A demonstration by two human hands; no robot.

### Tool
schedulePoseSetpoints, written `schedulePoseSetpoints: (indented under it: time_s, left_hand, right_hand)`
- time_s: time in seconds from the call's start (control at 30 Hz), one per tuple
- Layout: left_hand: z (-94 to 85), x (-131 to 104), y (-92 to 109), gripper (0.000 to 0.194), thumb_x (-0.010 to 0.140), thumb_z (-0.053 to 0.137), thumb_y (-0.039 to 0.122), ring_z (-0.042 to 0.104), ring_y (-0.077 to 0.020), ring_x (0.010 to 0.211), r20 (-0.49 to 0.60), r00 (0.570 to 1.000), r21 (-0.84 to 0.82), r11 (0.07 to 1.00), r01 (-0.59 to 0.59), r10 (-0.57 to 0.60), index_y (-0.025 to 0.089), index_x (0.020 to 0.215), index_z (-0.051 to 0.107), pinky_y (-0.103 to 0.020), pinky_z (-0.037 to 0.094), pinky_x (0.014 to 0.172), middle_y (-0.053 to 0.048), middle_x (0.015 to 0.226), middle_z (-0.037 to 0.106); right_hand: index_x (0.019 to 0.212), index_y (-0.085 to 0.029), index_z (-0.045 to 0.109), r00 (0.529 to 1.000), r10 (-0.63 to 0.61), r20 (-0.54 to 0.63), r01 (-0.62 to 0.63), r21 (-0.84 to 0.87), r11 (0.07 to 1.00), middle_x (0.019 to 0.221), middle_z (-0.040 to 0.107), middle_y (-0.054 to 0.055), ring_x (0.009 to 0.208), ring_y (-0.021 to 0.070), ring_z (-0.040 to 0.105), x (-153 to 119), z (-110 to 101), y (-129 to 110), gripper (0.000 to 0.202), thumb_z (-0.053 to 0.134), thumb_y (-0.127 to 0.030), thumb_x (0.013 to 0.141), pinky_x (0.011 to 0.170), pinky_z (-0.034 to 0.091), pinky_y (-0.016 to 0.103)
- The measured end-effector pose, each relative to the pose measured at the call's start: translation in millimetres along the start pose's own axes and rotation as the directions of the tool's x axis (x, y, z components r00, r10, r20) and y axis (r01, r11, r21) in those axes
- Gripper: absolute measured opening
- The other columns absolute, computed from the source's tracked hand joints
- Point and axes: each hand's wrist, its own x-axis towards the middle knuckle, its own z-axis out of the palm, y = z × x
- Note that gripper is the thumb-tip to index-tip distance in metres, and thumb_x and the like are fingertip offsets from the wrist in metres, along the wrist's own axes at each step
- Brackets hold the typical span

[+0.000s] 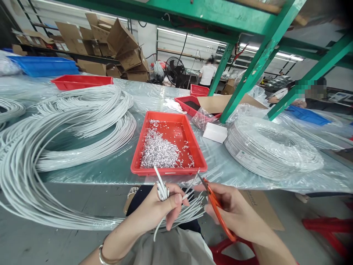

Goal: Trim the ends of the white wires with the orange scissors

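Observation:
My left hand (168, 202) is closed around a few white cables (162, 187), whose ends stick up above the fist and out toward the right. In my right hand (234, 206) are orange-handled cutters (217, 209), their dark jaws close to the cable ends. Whether the jaws touch a wire, I cannot tell. Below my hands a bundle of loose cable ends (190, 215) lies across my lap, joined to the large coil of white cable (16, 162) on the left. Just ahead stands a red tray (198, 158) holding many small shiny metal pieces (160, 149).
A plastic-wrapped cable coil (273, 151) and a small white box (215, 132) sit to the right. Green posts (248, 77) rise from the table. Farther back are a red bin (82, 81), a blue bin (44, 66), cardboard boxes (127, 55), a fan (175, 70) and a person (207, 73).

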Motion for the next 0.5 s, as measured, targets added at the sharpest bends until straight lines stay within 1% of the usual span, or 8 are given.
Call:
schedulePoseSetpoints:
  time_s: [0.03,0.1,0.17,0.23,0.3,0.37,0.43,0.5]
  left_hand:
    - [1.4,0,0,0.036,0.070,0.062,0.049,0.040,-0.0058,0.028,0.000,1.000,0.018,1.000,-0.002,0.002,0.014,0.065,0.057,-0.018,0.029,0.034,0.005,0.039,0.049]
    - [2.8,-1,0,0.037,0.070,0.061,0.050,0.043,-0.0065,0.029,0.007,1.000,0.047,0.999,-0.002,0.002,0.015,0.062,0.054,-0.019,0.030,0.034,0.003,0.043,0.053]
    - [2.1,-2,0,0.036,0.072,0.060,0.049,0.046,-0.0069,0.032,0.016,1.000,0.076,0.997,-0.023,0.022,0.015,0.062,0.054,-0.018,0.030,0.035,0.001,0.048,0.056]
    - [-0.2,-3,1,0.033,0.073,0.059,0.046,0.047,-0.0070,0.034,0.022,0.998,0.111,0.992,-0.054,0.052,0.014,0.064,0.055,-0.019,0.031,0.037,0.000,0.053,0.059]
    - [-2.3,-3,1,0.031,0.074,0.060,0.044,0.047,-0.0069,0.035,0.008,0.997,0.142,0.987,-0.076,0.075,0.014,0.067,0.057,-0.019,0.032,0.038,-0.001,0.057,0.061]
    - [-3.1,-2,2,0.030,0.073,0.061,0.043,0.045,-0.0066,0.036,-0.030,0.995,0.167,0.982,-0.087,0.093,0.014,0.067,0.058,-0.019,0.031,0.039,0.000,0.054,0.058]
    - [-2.2,0,3,0.029,0.072,0.062,0.042,0.041,-0.0061,0.035,-0.074,0.991,0.186,0.978,-0.100,0.115,0.014,0.065,0.058,-0.019,0.029,0.040,0.004,0.045,0.051]
    - [-0.6,2,4,0.029,0.071,0.064,0.041,0.037,-0.0059,0.035,-0.097,0.987,0.193,0.976,-0.105,0.125,0.014,0.062,0.057,-0.019,0.028,0.040,0.007,0.039,0.042]
  right_hand:
    - [0.082,-0.018,0.060,0.998,-0.004,-0.056,0.012,0.135,0.991,0.054,0.047,-0.006,0.045,0.0083,0.037,6,7,4,0.012,0.064,-0.028,0.076,0.044,0.030,0.021]
    - [0.067,-0.016,0.059,0.996,-0.001,-0.091,0.033,0.359,0.933,0.048,0.048,-0.007,0.043,0.0071,0.035,18,21,10,0.016,0.071,-0.027,0.069,0.043,0.027,0.021]
    - [0.055,-0.016,0.053,0.998,0.019,-0.057,0.016,0.552,0.833,0.040,0.042,-0.009,0.038,0.0055,0.030,27,33,17,0.027,0.071,-0.031,0.069,0.041,0.024,0.021]
    - [0.052,-0.018,0.048,0.999,0.040,0.010,-0.037,0.656,0.754,0.035,0.031,-0.012,0.031,0.0040,0.022,32,40,21,0.034,0.066,-0.039,0.072,0.039,0.022,0.021]
    - [0.053,-0.019,0.046,0.997,0.051,0.058,-0.077,0.671,0.738,0.035,0.025,-0.014,0.027,0.0027,0.016,34,43,23,0.036,0.061,-0.043,0.075,0.037,0.022,0.022]
    - [0.055,-0.018,0.047,0.998,0.051,0.043,-0.067,0.673,0.736,0.035,0.027,-0.014,0.027,0.0025,0.015,34,42,21,0.036,0.059,-0.044,0.077,0.037,0.022,0.021]
    - [0.058,-0.017,0.052,0.999,0.042,-0.026,-0.015,0.658,0.753,0.036,0.035,-0.012,0.032,0.0035,0.021,33,39,17,0.032,0.065,-0.041,0.074,0.039,0.020,0.020]
    - [0.061,-0.015,0.057,0.991,0.026,-0.132,0.055,0.576,0.816,0.042,0.045,-0.008,0.038,0.0047,0.028,32,36,13,0.027,0.075,-0.035,0.065,0.040,0.019,0.020]
